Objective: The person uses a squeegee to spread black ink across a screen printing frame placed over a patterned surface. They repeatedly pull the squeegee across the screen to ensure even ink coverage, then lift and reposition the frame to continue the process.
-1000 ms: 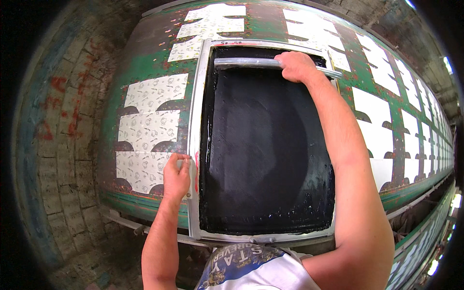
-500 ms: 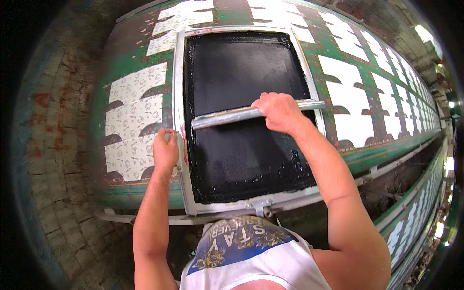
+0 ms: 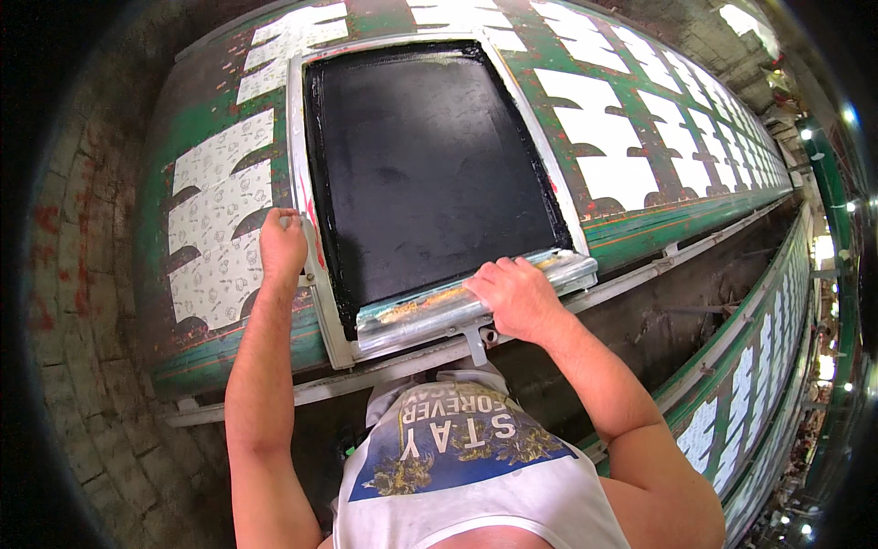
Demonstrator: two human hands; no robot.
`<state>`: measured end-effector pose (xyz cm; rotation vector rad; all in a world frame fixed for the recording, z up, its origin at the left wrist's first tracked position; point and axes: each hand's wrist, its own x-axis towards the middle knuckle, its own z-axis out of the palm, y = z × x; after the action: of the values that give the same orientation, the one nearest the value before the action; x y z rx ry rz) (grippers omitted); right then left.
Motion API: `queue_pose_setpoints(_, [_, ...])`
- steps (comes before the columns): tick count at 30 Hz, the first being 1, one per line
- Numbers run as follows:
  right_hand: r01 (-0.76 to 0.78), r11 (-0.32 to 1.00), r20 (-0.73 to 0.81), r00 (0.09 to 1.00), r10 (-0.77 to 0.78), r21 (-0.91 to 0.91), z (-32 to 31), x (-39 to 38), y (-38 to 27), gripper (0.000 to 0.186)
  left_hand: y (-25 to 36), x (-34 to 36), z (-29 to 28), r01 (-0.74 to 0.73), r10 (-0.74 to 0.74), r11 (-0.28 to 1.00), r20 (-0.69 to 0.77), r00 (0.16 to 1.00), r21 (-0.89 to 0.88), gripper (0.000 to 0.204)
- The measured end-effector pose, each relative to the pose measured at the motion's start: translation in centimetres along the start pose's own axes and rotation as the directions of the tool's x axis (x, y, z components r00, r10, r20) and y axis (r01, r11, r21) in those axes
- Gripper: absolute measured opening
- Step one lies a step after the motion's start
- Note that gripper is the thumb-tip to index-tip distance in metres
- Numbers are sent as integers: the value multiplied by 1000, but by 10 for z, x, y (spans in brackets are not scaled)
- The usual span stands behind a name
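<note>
My right hand (image 3: 519,295) is wrapped over the top of a long metal squeegee (image 3: 430,316) lying across the near end of a screen-printing frame (image 3: 540,146). Yellowish and greenish smears mark the squeegee's holder. Inside the frame, the mesh (image 3: 430,174) is coated with black ink, thicker along the borders. At the frame's left rail, my left hand (image 3: 283,243) is closed, its fingertips pinched at the metal edge piece there. The exact spot under those fingers is partly hidden.
The frame lies on a long green printing table (image 3: 197,352). White cut fabric pieces (image 3: 219,247) lie in rows on it, those at left with small printed drawings. A metal rail (image 3: 631,279) runs along the near edge. Another table with white pieces (image 3: 732,421) stands at lower right.
My right hand has drawn the squeegee toward me, from mid-screen to the near end of the frame. My left hand stays at the left rail. The whole view has shifted somewhat.
</note>
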<state>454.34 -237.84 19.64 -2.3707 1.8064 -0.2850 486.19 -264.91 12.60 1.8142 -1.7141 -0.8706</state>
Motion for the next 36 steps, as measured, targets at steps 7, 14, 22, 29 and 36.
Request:
queue_pose_setpoints(7, [67, 998, 125, 990, -69, 14, -6, -23, -5, 57, -14, 11, 4, -100, 104, 992, -56, 993, 73, 19])
queue_pose_setpoints(14, [177, 966, 106, 974, -199, 186, -13, -43, 25, 62, -13, 9, 10, -67, 86, 989, -139, 987, 131, 21])
queue_pose_setpoints(22, [-101, 921, -297, 928, 223, 377, -32, -115, 135, 49, 2, 4, 8, 14, 36, 973, -211, 977, 232, 52])
queue_pose_setpoints(29, [-568, 428, 110, 681, 724, 703, 2, -155, 209, 54, 27, -1, 11, 164, -87, 924, -228, 970, 346, 74])
queue_pose_setpoints(36, [-563, 196, 317, 682, 659, 803, 33, -148, 217, 47, 12, 6, 6, 66, -17, 966, -195, 981, 249, 71])
